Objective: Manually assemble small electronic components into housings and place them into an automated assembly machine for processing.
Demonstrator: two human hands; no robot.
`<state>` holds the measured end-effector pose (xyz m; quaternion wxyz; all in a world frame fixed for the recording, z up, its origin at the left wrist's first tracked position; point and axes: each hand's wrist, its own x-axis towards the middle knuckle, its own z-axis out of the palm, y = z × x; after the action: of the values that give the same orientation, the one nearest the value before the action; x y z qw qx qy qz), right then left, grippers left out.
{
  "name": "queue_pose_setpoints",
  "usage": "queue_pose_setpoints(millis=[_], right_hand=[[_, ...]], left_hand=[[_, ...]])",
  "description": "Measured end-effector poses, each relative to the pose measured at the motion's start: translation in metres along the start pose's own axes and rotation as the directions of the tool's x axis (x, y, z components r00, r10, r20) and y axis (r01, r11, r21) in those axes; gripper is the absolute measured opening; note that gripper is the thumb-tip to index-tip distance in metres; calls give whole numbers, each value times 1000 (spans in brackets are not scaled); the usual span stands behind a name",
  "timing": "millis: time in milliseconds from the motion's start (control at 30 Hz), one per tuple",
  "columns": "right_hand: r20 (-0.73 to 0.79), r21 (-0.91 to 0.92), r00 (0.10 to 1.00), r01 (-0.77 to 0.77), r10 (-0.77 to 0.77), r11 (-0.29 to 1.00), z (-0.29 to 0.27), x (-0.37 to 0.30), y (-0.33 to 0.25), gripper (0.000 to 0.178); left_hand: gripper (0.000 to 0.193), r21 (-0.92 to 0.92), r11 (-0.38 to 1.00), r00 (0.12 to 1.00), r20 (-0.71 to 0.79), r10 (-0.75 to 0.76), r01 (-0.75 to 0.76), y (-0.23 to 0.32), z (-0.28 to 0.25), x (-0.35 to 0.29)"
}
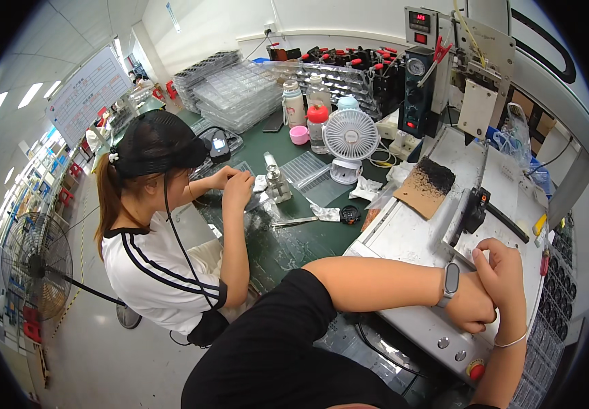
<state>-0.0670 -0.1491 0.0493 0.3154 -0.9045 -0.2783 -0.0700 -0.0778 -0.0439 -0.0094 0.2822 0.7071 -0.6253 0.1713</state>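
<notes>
My left hand (pixel 470 304) lies over the front part of the white machine table (pixel 403 242), its fingers curled into a loose fist, a grey wristband (pixel 450 283) at the wrist. Against it rests my right hand (pixel 504 271), bent inward with thumb and fingers curled and a thin bracelet (pixel 510 342) on the wrist. Nothing shows in either hand; some fingers are hidden. Beyond them stands a black clamp (pixel 475 210) with a dark bar handle (pixel 507 222). Brown cardboard (pixel 420 199) bearing black crumbs (pixel 437 174) lies to its left.
A press head (pixel 478 109) hangs over the table. At my left a co-worker (pixel 161 252) works at a green bench (pixel 267 255) with a small fan (pixel 351 136), tweezers (pixel 294 222), bottles and stacked clear trays (pixel 233 95). A red button (pixel 475 370) sits on the machine's front.
</notes>
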Motion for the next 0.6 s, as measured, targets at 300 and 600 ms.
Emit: queue_pose_setpoints(millis=[300, 600], right_hand=[[80, 73, 994, -87, 81, 994, -2, -1, 5, 17], [100, 70, 990, -107, 99, 992, 1, -1, 5, 17]], left_hand=[[21, 9, 1000, 999, -23, 25, -24, 1, 6, 2], [22, 21, 999, 999, -22, 35, -34, 0, 7, 0]])
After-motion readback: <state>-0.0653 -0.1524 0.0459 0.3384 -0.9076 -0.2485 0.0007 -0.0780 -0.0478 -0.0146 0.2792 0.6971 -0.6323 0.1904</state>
